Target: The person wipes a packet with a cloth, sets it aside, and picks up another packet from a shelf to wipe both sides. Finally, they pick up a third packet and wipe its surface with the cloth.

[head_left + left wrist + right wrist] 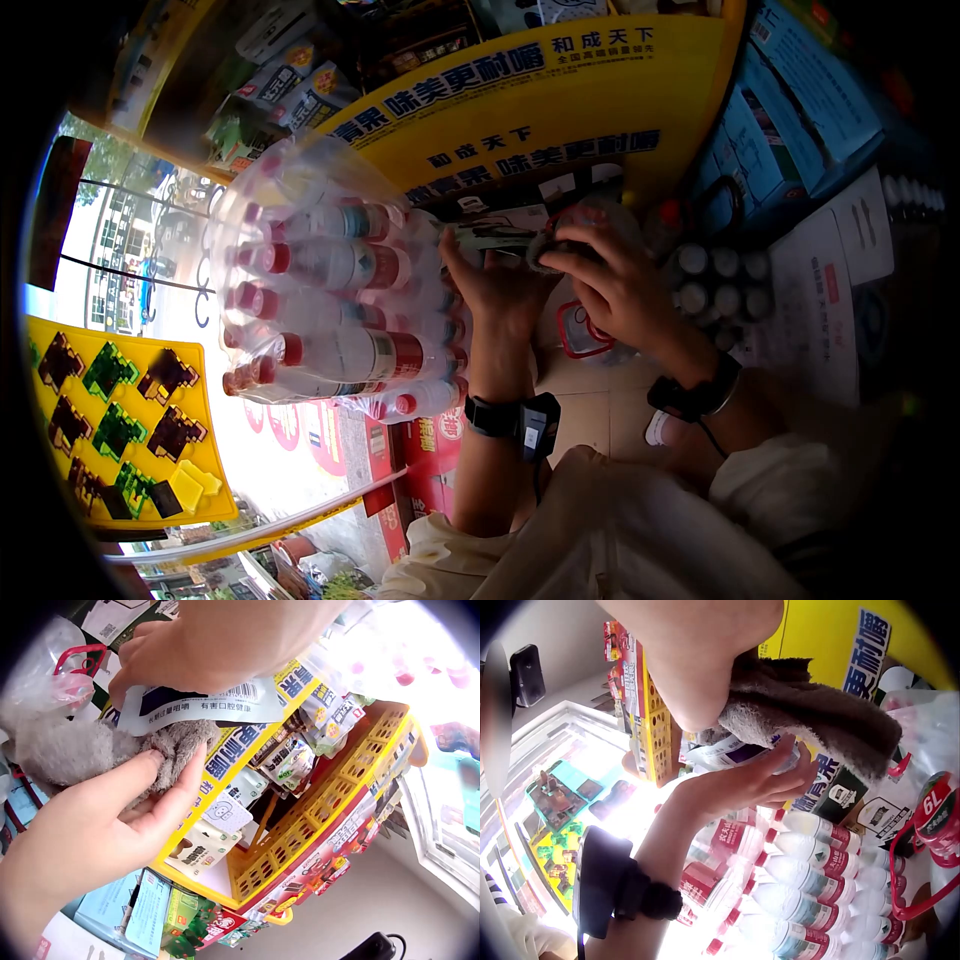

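Observation:
A shiny pale packet with dark printing (206, 706) is gripped by my left hand (508, 292), whose fingers curl over its edge in the left wrist view. My right hand (618, 290) pinches a fluffy grey-brown cloth (802, 712) between thumb and fingers. In the left wrist view the bunched cloth (75, 750) lies against the packet's lower side, with the right hand (105, 817) below it. From the right wrist, the cloth hangs over part of the packet (731, 754) and hides some of it, while the left hand (750, 776) holds the packet from beneath.
Wrapped water bottles (340, 265) stand left of the hands. Behind are a yellow printed panel (560, 110) and a yellow basket rack (330, 802) of packets. Blue boxes (800, 110), dark-capped bottles (725, 265) and a red-handled container (585, 330) stand to the right.

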{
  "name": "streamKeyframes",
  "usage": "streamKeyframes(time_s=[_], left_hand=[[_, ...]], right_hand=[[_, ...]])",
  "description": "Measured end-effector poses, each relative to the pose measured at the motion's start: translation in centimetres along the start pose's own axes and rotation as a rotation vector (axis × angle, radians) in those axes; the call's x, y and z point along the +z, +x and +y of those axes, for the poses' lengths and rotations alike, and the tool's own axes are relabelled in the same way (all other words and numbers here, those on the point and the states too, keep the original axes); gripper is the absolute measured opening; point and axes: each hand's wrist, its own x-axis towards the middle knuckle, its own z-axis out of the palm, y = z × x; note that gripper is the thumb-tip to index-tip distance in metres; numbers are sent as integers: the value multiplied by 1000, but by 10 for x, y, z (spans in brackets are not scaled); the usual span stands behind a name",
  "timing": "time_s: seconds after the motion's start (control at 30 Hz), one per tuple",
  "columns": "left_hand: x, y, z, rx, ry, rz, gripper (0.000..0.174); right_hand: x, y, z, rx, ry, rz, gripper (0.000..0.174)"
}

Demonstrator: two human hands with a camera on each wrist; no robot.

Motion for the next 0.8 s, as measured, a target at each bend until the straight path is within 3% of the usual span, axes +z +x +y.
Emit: streamKeyframes(time_s=[0.13, 0.3, 0.37, 0.5, 0.67, 0.8], left_hand=[[14, -7, -2, 43, 65, 134, 75], [5, -1, 1, 69, 185, 49, 70], [2, 0, 2, 72, 223, 29, 70], [0, 0, 1, 73, 251, 180, 69], [-2, 1, 1, 65, 256, 194, 67], [3, -1, 0, 149, 243, 264, 65]], right_hand=[[1, 0, -1, -8, -7, 25, 36], [3, -1, 0, -75, 33, 51, 38], [3, -2, -2, -22, 58, 50, 39], [6, -2, -3, 91, 86, 36, 38], [9, -3, 2, 264, 365, 5, 35], [13, -9, 8, 302, 245, -69, 35]])
